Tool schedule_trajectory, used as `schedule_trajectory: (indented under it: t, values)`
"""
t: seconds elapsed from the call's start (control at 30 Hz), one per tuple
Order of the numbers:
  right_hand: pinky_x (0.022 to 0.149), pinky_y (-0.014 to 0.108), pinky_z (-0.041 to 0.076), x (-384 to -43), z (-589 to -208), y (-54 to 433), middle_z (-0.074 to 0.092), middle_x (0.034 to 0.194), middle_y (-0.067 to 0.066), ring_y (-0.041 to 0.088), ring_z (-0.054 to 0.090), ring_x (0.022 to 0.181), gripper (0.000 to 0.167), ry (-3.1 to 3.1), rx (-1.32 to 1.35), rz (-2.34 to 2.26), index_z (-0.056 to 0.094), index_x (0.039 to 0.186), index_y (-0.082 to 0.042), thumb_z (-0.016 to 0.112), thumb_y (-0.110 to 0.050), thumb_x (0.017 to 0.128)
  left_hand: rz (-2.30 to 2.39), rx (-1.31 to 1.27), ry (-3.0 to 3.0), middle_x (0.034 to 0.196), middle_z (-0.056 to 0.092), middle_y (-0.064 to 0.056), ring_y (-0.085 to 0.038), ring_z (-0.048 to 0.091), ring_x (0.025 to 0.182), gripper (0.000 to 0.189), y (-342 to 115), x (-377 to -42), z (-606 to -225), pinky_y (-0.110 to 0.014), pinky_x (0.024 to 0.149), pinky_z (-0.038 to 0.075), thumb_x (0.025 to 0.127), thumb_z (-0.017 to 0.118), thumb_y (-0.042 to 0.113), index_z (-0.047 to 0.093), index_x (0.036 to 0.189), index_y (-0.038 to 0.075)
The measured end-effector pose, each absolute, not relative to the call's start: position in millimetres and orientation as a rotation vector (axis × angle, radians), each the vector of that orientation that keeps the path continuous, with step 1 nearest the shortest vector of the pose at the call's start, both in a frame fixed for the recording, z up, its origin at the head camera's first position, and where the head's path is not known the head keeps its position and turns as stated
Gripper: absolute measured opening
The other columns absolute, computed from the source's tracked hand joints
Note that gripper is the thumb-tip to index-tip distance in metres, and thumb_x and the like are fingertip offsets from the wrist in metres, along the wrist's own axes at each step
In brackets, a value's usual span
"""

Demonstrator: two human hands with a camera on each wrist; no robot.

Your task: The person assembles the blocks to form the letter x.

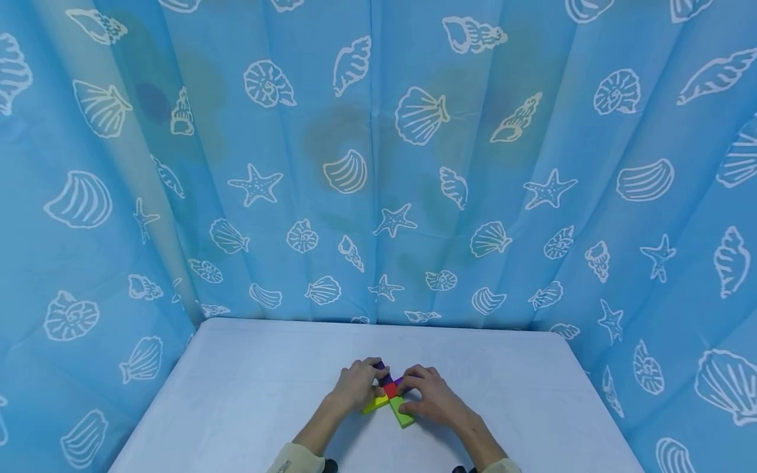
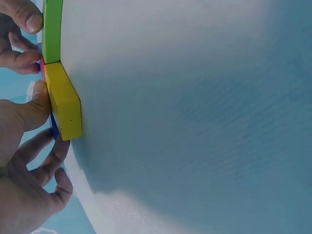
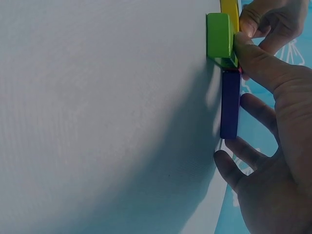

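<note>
On the white table, several coloured blocks form a cross around a red block (image 1: 391, 390). The yellow block (image 1: 375, 404) points to the near left and the green block (image 1: 403, 414) to the near right. A dark blue block (image 1: 386, 380) reaches toward the back, and a purple block (image 1: 398, 380) lies partly hidden at the right. My left hand (image 1: 353, 386) spans the yellow and dark blue blocks, thumb at the yellow one. With its thumb on the green block, my right hand (image 1: 434, 397) has bent fingers at the purple block (image 3: 230, 105).
The white-covered table (image 1: 266, 368) has its back edge beyond the blocks. A blue curtain (image 1: 367, 197) with white shell and starfish prints hangs behind and along both sides.
</note>
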State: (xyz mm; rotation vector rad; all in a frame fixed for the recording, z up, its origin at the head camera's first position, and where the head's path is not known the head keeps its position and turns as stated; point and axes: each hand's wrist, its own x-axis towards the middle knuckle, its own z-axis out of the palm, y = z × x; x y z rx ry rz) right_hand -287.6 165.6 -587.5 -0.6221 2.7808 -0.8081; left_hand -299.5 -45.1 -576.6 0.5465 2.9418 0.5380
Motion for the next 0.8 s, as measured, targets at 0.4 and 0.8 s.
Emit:
schedule_trajectory:
  t: [0.4, 0.8]
  values:
    - [0.101, 0.06, 0.041, -287.5, -589.2, 164.5, 0.056, 0.126, -0.002, 0.03, 0.046, 0.122, 0.024, 2.811, -0.632, -0.766, 0.072, 0.103, -0.035, 0.08, -0.045, 0.083, 0.487, 0.586, 2.974, 0.146, 0.055, -0.005, -0.033, 0.055, 0.124, 0.05, -47.5, -299.4, -576.4, -0.055, 0.097, 0.047, 0.089, 0.078, 0.034, 0.064, 0.136, 0.028]
    - [0.099, 0.059, 0.044, -288.3, -588.1, 165.0, 0.057, 0.126, -0.001, 0.03, 0.046, 0.121, 0.028, 2.819, -0.636, -0.74, 0.071, 0.105, -0.034, 0.08, -0.047, 0.082, 0.468, 0.576, 2.985, 0.146, 0.055, -0.004, -0.03, 0.055, 0.122, 0.05, -47.7, -301.8, -581.0, -0.053, 0.096, 0.047, 0.088, 0.077, 0.038, 0.064, 0.136, 0.03]
